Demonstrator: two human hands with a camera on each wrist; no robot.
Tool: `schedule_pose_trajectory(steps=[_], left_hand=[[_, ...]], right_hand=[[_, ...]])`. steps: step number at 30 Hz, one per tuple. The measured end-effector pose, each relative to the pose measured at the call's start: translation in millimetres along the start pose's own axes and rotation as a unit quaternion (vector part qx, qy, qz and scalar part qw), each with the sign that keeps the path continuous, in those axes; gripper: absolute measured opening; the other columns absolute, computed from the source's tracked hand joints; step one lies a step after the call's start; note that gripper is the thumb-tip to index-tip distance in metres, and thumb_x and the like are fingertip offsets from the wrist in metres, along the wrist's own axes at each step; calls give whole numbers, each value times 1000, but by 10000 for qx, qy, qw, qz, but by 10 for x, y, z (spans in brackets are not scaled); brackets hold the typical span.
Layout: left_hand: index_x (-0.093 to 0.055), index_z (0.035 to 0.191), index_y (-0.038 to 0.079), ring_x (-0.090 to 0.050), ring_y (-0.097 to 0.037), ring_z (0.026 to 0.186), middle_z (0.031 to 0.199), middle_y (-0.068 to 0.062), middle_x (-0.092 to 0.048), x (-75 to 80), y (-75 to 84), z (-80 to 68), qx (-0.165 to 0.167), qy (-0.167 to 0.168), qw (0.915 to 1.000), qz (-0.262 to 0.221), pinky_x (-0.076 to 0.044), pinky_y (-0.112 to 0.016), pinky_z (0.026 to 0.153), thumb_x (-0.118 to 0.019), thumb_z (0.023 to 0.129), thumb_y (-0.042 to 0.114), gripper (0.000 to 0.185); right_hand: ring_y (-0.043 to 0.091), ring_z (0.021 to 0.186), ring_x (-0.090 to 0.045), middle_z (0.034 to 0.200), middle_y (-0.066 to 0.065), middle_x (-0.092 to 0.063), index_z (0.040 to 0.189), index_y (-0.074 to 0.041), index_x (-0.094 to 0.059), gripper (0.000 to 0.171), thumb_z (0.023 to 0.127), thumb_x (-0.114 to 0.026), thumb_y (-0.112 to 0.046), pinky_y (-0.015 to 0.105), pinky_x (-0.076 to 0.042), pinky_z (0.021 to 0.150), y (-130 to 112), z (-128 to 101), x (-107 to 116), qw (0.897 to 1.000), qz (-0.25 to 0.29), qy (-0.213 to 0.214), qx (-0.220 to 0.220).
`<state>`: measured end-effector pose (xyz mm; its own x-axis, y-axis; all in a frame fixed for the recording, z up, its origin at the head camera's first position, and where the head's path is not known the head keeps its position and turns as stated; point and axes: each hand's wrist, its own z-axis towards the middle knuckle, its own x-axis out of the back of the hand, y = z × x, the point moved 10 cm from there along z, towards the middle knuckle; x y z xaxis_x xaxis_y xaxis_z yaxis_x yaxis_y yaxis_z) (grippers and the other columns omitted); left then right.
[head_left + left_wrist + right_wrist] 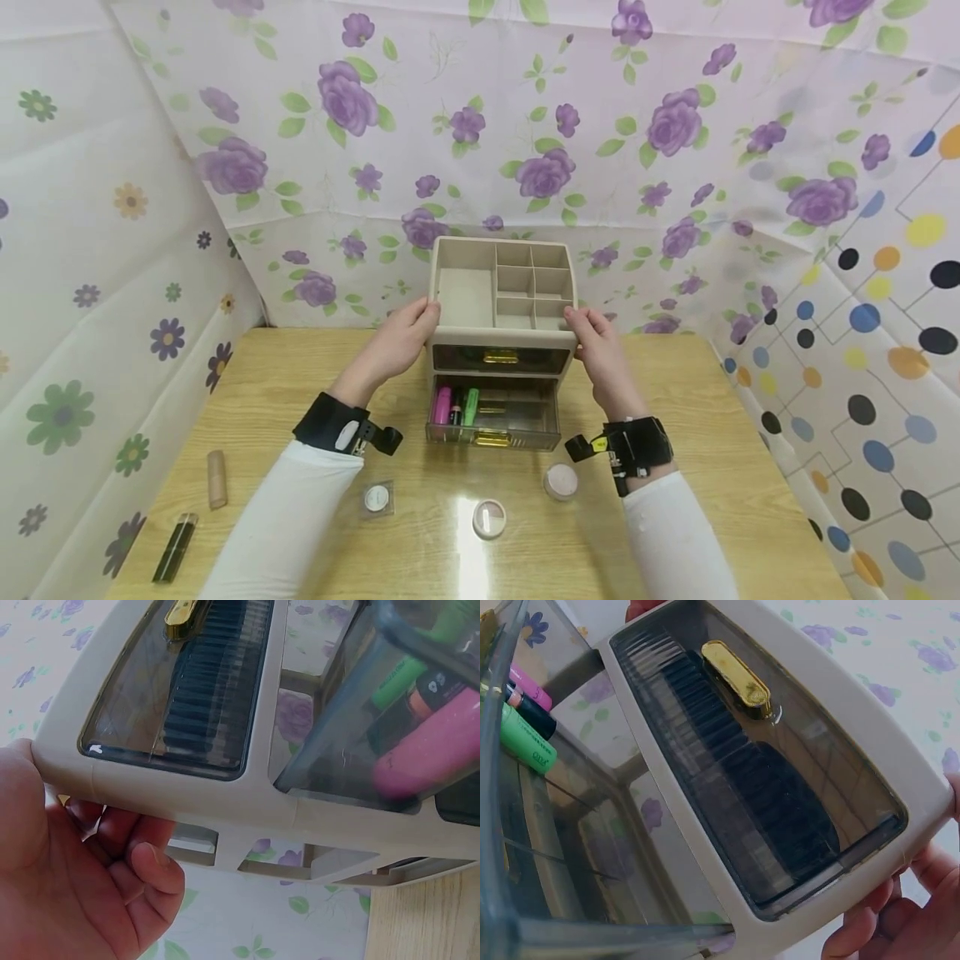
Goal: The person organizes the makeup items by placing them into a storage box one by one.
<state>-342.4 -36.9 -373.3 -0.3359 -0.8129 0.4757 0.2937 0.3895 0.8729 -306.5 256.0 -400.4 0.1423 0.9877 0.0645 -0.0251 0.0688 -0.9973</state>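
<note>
Left hand [395, 342], right hand [597, 346] grip organizer [501, 327] sides; lower drawer [493, 414] open.

The organizer [501, 287] is showing matt beige plastic, its drawers [495, 417] looking smoky, glossy and see-through with shiny gold metallic handles [736, 677]. The table [720, 467] is looking like smooth, glare-catching wood grain, with thin printed sheeting [525, 125] hanging at twelve o'clock.

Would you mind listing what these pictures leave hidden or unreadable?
- Upper drawer contents: dark tinted front, wrist views.
- Green tube lettering: cut off by the open drawer's wall, right wrist view.
- Left hand fingertips: behind the organizer, left wrist view.
- Right hand: mostly cut off by the frame edge.
- Compacts on table: too small, head view.
</note>
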Motion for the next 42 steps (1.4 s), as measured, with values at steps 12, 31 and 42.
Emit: schedule_pose_trajectory(steps=[12, 31, 42], left_hand=[[-52, 100, 9, -36, -23, 62, 76, -9, -43, 36, 24, -31, -90, 367, 9990, 244, -36, -38, 62, -33, 116, 48, 46], [-57, 134, 5, -58, -30, 100, 116, -18, -62, 105, -135, -241, 159, 443, 9988, -159, -50, -41, 77, -35, 117, 46, 49], [-58, 130, -1, -65, -32, 107, 115, -16, -65, 425, -424, -754, 117, 814, 9955, 460, -53, -44, 89, -44, 117, 32, 38]], right_hand=[[22, 104, -53, 112, 5, -50, 105, -9, -52, 40, 110, -58, -48, 41, -43, 93, 40, -11, -36, 9998, 211, -31, -59], [19, 102, -53, 106, 2, -51, 100, -10, -55, 35, 110, -59, -43, 38, -46, 88, 22, 20, -49, 9996, 221, 15, 186], [20, 99, -47, 102, 2, -46, 97, -11, -54, 37, 110, -59, -45, 39, -37, 84, -19, 15, -11, 9994, 80, 22, 342]])
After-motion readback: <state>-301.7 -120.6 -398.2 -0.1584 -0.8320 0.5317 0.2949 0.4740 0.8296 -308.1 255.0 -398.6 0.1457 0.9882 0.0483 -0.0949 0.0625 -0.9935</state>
